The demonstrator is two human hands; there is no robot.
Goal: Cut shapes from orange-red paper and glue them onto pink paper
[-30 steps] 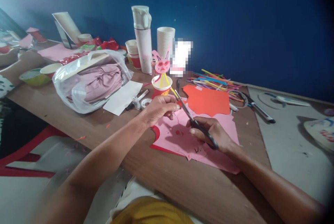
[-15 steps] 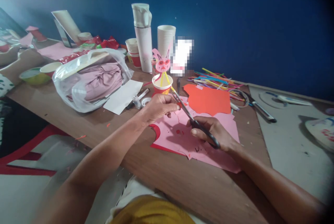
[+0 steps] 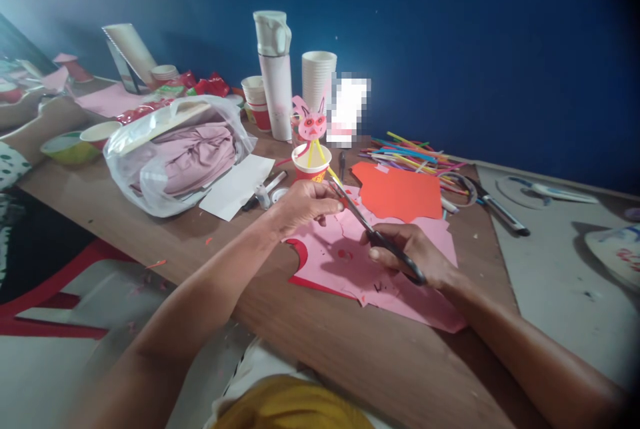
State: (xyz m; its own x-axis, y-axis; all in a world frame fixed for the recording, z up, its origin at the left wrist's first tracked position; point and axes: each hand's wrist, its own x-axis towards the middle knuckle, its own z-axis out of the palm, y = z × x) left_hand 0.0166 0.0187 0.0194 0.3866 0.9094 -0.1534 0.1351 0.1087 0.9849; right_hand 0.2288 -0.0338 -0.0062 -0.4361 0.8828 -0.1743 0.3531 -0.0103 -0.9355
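Note:
My right hand grips the black handles of a pair of scissors, blades pointing up and left toward my other hand. Thumb and fingers of my left hand are pinched together beside the blade tips; whatever small piece they hold is hidden. Just behind the hands stands a red and white paper cup. A pink paper animal face with red eyes rises from it on yellow stems. Under both hands lies pink paper with red paper showing along its edge.
An orange-red sheet lies behind my right hand, near colourful pipe cleaners, a tape roll and a utility knife. To the left are a white card and a plastic bag. A tall flask stands behind. Another person's arm rests far left.
The scissors and my right hand have shifted very slightly right and down. My left hand stays almost in place, still pinched by the blade tips.

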